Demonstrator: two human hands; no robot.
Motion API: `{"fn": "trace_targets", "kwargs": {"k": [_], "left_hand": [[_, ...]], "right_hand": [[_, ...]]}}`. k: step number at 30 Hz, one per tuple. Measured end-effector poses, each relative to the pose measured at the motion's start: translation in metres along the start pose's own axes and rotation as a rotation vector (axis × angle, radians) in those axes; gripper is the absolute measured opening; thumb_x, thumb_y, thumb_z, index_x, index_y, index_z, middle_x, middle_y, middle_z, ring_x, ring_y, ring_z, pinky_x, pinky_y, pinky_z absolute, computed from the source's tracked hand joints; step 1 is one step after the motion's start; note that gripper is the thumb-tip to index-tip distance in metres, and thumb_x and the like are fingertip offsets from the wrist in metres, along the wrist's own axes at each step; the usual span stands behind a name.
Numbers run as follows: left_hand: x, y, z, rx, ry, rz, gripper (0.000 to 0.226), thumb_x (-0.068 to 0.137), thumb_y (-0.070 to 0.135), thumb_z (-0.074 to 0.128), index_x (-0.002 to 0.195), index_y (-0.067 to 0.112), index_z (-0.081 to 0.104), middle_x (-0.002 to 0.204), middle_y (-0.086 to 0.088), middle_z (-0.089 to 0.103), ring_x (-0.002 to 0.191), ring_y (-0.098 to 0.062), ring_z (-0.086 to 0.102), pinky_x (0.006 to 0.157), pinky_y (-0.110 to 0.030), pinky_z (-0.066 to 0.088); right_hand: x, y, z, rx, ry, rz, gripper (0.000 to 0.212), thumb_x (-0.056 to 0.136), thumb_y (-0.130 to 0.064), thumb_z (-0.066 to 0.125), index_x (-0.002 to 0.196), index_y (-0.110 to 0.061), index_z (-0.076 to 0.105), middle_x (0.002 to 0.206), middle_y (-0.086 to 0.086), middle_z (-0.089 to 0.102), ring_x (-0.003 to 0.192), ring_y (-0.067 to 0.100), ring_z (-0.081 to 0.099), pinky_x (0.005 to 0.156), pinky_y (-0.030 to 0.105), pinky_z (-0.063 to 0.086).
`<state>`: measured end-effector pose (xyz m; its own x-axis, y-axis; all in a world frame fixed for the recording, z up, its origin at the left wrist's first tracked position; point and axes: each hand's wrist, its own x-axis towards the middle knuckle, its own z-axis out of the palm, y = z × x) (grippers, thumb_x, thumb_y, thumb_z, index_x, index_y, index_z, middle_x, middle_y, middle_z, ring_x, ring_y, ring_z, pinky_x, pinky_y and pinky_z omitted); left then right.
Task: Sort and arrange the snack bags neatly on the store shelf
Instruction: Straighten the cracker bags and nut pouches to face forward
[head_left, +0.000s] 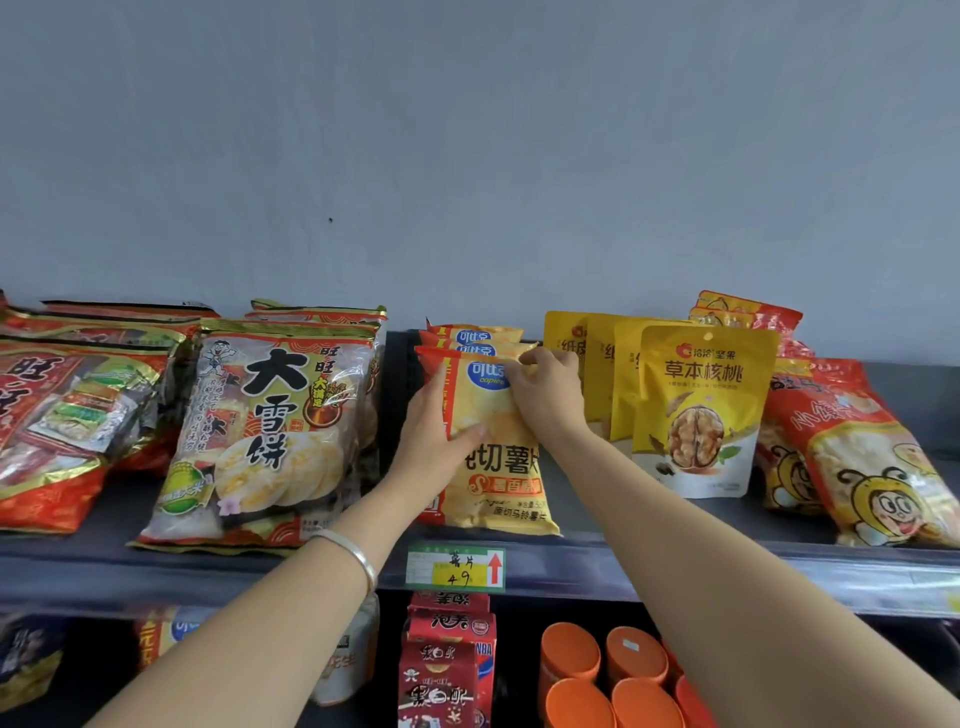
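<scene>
A yellow and red potato chip bag (498, 483) leans at the front of a short row of like bags (475, 335) in the middle of the grey shelf (623, 564). My left hand (434, 431) grips its left edge, thumb across the front. My right hand (545, 395) pinches its upper right corner. Both hands hold this front bag. To the left stands a large rice cracker bag (265, 431), to the right a row of yellow walnut pouches (698, 410).
More red cracker bags (62, 415) lie at the far left, and red bee-print bags (862, 457) at the far right. A price tag (457, 567) sits on the shelf rail. Below are red cartons (447, 670) and orange-lidded tubs (602, 675). A grey wall rises behind.
</scene>
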<state>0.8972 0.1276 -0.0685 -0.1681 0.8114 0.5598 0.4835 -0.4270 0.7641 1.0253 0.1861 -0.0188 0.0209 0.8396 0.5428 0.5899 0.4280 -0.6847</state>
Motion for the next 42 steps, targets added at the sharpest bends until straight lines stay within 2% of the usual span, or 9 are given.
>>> {"fn": "trace_targets", "kwargs": {"k": [5,9,13,19,22,26,30,35,42], "left_hand": [[0.001,-0.004,-0.020,-0.010,-0.091,-0.056,0.073,0.088,0.020,0.064,0.146,0.028,0.022,0.131,-0.002,0.050,0.117,-0.015,0.052,0.093,-0.029,0.046],[0.001,-0.006,-0.016,0.236,0.006,-0.042,0.078,0.082,0.046,0.064,0.145,0.034,0.020,0.139,-0.005,0.041,0.124,-0.023,0.045,0.098,-0.048,0.045],[-0.007,0.009,-0.006,0.483,0.166,0.177,0.066,0.088,0.037,0.060,0.145,0.023,0.030,0.148,-0.007,0.029,0.136,-0.025,0.029,0.106,-0.045,0.032],[-0.013,0.036,0.037,0.572,0.177,0.467,0.049,0.078,0.021,0.073,0.123,0.014,0.057,0.128,-0.015,0.053,0.122,-0.035,0.047,0.101,-0.052,0.039],[-0.011,0.047,0.063,0.500,0.107,0.528,0.049,0.082,0.020,0.069,0.128,0.012,0.053,0.135,-0.015,0.047,0.130,-0.036,0.039,0.107,-0.052,0.035],[-0.006,0.056,0.108,0.370,-0.080,0.426,0.062,0.091,0.030,0.058,0.145,0.018,0.031,0.150,-0.009,0.026,0.140,-0.026,0.023,0.114,-0.037,0.021],[-0.002,0.053,0.154,0.276,-0.212,0.267,0.077,0.091,0.034,0.059,0.150,0.019,0.012,0.154,-0.009,0.017,0.143,-0.024,0.017,0.115,-0.040,0.025],[0.011,0.042,0.195,0.228,-0.251,0.081,0.087,0.090,0.033,0.060,0.151,0.019,-0.001,0.157,-0.008,0.011,0.145,-0.024,0.011,0.116,-0.037,0.018],[0.022,0.040,0.221,0.113,-0.280,-0.046,0.092,0.092,0.026,0.059,0.150,0.019,-0.011,0.158,-0.006,0.007,0.145,-0.023,0.012,0.114,-0.036,0.021]], "right_hand": [[-0.006,-0.015,0.015,-0.124,-0.159,0.028,0.048,0.098,-0.042,0.043,0.137,-0.013,0.042,0.150,0.013,0.023,0.121,0.035,0.050,0.098,0.045,0.046],[-0.011,-0.015,0.005,-0.169,-0.121,0.026,0.057,0.096,-0.047,0.045,0.146,-0.022,0.030,0.155,0.011,0.016,0.130,0.039,0.041,0.100,0.046,0.045],[-0.020,-0.002,-0.024,-0.307,-0.002,-0.033,0.051,0.097,-0.043,0.043,0.144,-0.022,0.035,0.153,0.010,0.024,0.133,0.039,0.035,0.099,0.045,0.040],[-0.030,0.038,-0.070,-0.366,0.139,-0.016,0.046,0.098,-0.036,0.045,0.140,-0.020,0.040,0.148,0.011,0.032,0.131,0.037,0.037,0.097,0.045,0.041],[-0.032,0.061,-0.091,-0.390,0.215,0.034,0.046,0.098,-0.034,0.046,0.141,-0.020,0.040,0.148,0.011,0.032,0.132,0.035,0.035,0.101,0.045,0.037],[-0.030,0.090,-0.117,-0.381,0.256,0.085,0.051,0.097,-0.033,0.048,0.145,-0.020,0.034,0.149,0.012,0.029,0.134,0.035,0.031,0.104,0.044,0.033],[-0.023,0.123,-0.137,-0.372,0.251,0.145,0.057,0.098,-0.034,0.047,0.149,-0.020,0.025,0.152,0.013,0.024,0.137,0.034,0.028,0.104,0.042,0.033],[-0.015,0.164,-0.138,-0.311,0.221,0.174,0.072,0.097,-0.045,0.047,0.153,-0.018,0.012,0.155,0.017,0.017,0.140,0.036,0.024,0.110,0.043,0.027],[-0.004,0.189,-0.130,-0.098,0.192,0.254,0.075,0.099,-0.039,0.042,0.153,-0.016,-0.006,0.151,0.017,0.030,0.124,0.036,0.047,0.091,0.043,0.044]]}}
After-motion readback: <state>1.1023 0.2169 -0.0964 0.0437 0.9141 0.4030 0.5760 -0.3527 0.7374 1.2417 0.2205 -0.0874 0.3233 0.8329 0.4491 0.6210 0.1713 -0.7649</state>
